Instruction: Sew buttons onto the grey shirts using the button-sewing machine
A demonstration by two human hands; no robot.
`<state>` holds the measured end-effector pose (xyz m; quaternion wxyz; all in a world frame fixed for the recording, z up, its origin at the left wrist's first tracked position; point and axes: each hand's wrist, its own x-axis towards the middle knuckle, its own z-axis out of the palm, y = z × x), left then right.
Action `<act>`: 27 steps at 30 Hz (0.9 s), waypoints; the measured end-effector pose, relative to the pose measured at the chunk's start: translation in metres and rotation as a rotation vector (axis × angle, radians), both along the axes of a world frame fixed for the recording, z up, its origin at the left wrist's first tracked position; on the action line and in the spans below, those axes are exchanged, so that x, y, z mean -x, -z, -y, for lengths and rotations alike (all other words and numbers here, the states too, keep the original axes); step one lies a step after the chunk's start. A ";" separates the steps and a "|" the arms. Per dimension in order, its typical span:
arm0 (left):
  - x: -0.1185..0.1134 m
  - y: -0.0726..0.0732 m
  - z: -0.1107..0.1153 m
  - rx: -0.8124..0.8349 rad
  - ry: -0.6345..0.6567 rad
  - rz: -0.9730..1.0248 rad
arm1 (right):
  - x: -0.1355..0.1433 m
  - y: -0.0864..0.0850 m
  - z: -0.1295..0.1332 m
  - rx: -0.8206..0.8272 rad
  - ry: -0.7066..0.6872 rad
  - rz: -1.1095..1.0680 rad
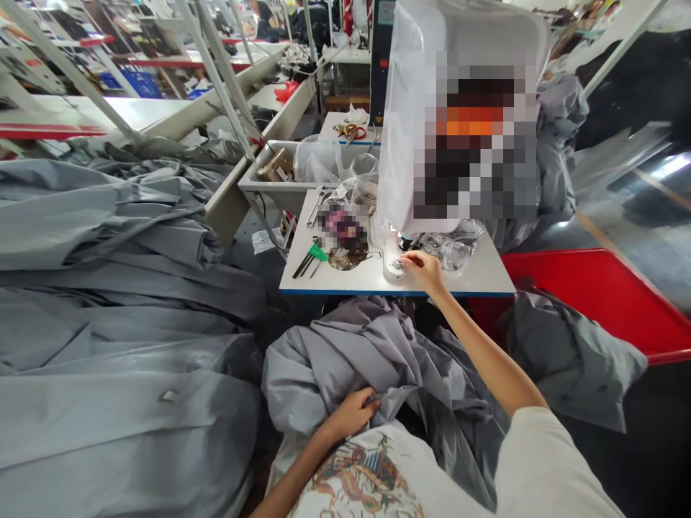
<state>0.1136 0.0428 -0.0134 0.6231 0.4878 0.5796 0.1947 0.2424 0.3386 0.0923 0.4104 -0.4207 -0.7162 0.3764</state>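
Observation:
My right hand (pixel 425 269) reaches to the white machine's (pixel 464 36) lower arm, its thumb and fingertips pinched together at the small round metal die (pixel 398 264). Whatever sits between those fingertips is too small to make out. In my lap, a bunched grey fabric (pixel 350 345) spreads up to the table's front edge. My left hand (pixel 353 416) rests low on this cloth with its fingers curled into a fold. Part of the machine's head is blurred out.
On the white table (pixel 302 270) lie a green-handled tool (pixel 317 252), a round dish of small metal parts (pixel 348 257) and plastic bags (pixel 453 244). Scissors (pixel 350 132) lie farther back. Grey cloth (pixel 108 324) is heaped at left; a red tray (pixel 610 302) stands at right.

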 end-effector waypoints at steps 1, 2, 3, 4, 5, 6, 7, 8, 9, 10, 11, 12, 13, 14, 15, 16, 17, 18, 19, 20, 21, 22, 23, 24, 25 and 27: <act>0.000 -0.001 0.000 -0.007 0.003 -0.011 | 0.001 0.001 -0.001 0.004 0.000 -0.005; 0.000 -0.002 -0.001 -0.017 0.009 -0.022 | 0.001 0.001 -0.001 0.003 0.006 -0.004; 0.001 -0.002 -0.001 -0.029 0.016 -0.030 | 0.001 0.002 -0.002 -0.001 0.016 0.002; 0.001 -0.003 -0.002 -0.035 0.021 -0.031 | 0.001 0.002 -0.003 -0.003 0.027 0.014; 0.001 -0.004 -0.002 -0.040 0.024 -0.027 | 0.001 0.002 -0.004 -0.004 0.037 0.028; 0.002 -0.004 -0.003 -0.045 0.024 -0.020 | 0.002 0.001 -0.004 -0.003 0.043 0.038; 0.003 -0.004 -0.004 -0.049 0.023 -0.013 | 0.002 0.001 -0.004 -0.003 0.042 0.042; 0.004 -0.004 -0.005 -0.050 0.021 -0.011 | 0.003 0.000 -0.004 -0.010 0.035 0.049; 0.005 -0.004 -0.006 -0.046 0.020 -0.016 | 0.004 -0.001 -0.003 -0.030 0.024 0.060; 0.006 -0.003 -0.007 -0.037 0.020 -0.024 | 0.005 -0.002 -0.002 -0.059 0.015 0.072; 0.007 -0.002 -0.008 -0.028 0.022 -0.031 | 0.007 -0.003 -0.001 -0.095 0.012 0.084; 0.007 -0.002 -0.009 -0.020 0.024 -0.035 | 0.008 -0.004 0.000 -0.131 0.011 0.101; 0.008 -0.002 -0.010 -0.013 0.022 -0.029 | 0.010 -0.004 0.001 -0.162 0.015 0.117; 0.009 -0.002 -0.011 -0.015 0.014 -0.006 | 0.011 -0.004 0.001 -0.183 0.022 0.127; 0.009 -0.004 -0.013 -0.023 0.000 0.030 | 0.012 -0.004 0.001 -0.191 0.028 0.129; 0.009 -0.006 -0.014 -0.038 -0.018 0.072 | 0.013 -0.003 0.001 -0.187 0.029 0.125; 0.009 -0.009 -0.016 -0.052 -0.035 0.112 | 0.013 -0.001 0.001 -0.171 0.027 0.111; 0.010 -0.013 -0.017 -0.065 -0.048 0.144 | 0.012 0.001 0.000 -0.145 0.020 0.089; 0.011 -0.017 -0.020 -0.078 -0.054 0.164 | 0.011 0.004 -0.001 -0.114 0.010 0.062; 0.012 -0.022 -0.022 -0.087 -0.056 0.163 | 0.010 0.007 -0.002 -0.082 -0.001 0.035; 0.013 -0.027 -0.025 -0.092 -0.056 0.145 | 0.008 0.009 -0.003 -0.055 -0.009 0.009; 0.015 -0.032 -0.028 -0.099 -0.054 0.119 | 0.007 0.012 -0.004 -0.035 -0.014 -0.013; 0.017 -0.038 -0.031 -0.109 -0.050 0.092 | 0.006 0.015 -0.004 -0.026 -0.015 -0.033; 0.019 -0.044 -0.034 -0.120 -0.043 0.068 | 0.006 0.017 -0.004 -0.030 -0.013 -0.048; 0.021 -0.050 -0.037 -0.132 -0.037 0.052 | 0.006 0.020 -0.004 -0.044 -0.006 -0.058; 0.024 -0.063 -0.044 -0.155 -0.027 0.050 | 0.007 0.024 -0.003 -0.097 0.019 -0.068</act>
